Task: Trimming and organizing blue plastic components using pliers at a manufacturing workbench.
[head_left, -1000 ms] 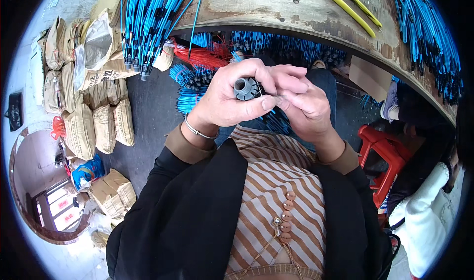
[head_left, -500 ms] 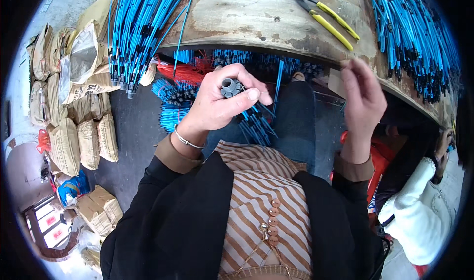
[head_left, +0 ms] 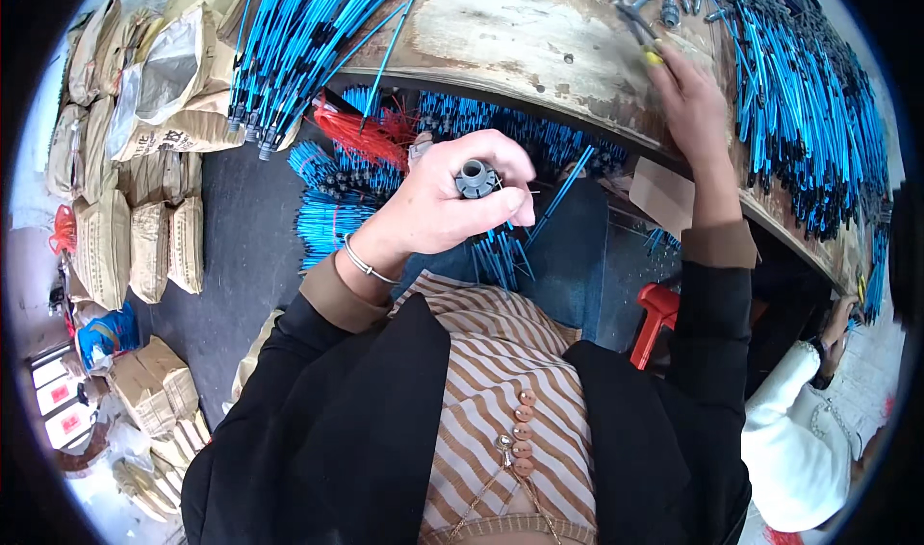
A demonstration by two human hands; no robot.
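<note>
My left hand [head_left: 452,194] is wrapped round a grey ribbed plastic piece [head_left: 475,178] with a round hole in its top. Thin blue rods [head_left: 502,256] hang below that hand as a bundle; whether they join the grey piece is hidden by my fingers. My right hand [head_left: 691,107] reaches over the wooden table and closes on a pair of pliers [head_left: 635,21]. Their dark jaws point away from me, and most of the yellow handles lie hidden under my fingers.
Blue rods with black ends lie heaped on the wooden table [head_left: 491,25] at left and right. Grey bolt-like parts [head_left: 671,6] lie beyond the pliers. Underneath are more blue bundles and red strands [head_left: 361,136]. Paper sacks [head_left: 101,247] stand left; a person in white [head_left: 799,439] sits right.
My right hand has moved forward from above the table's near edge onto the pliers, which have shifted slightly. My left hand still holds the grey piece. The whole view has shifted a little.
</note>
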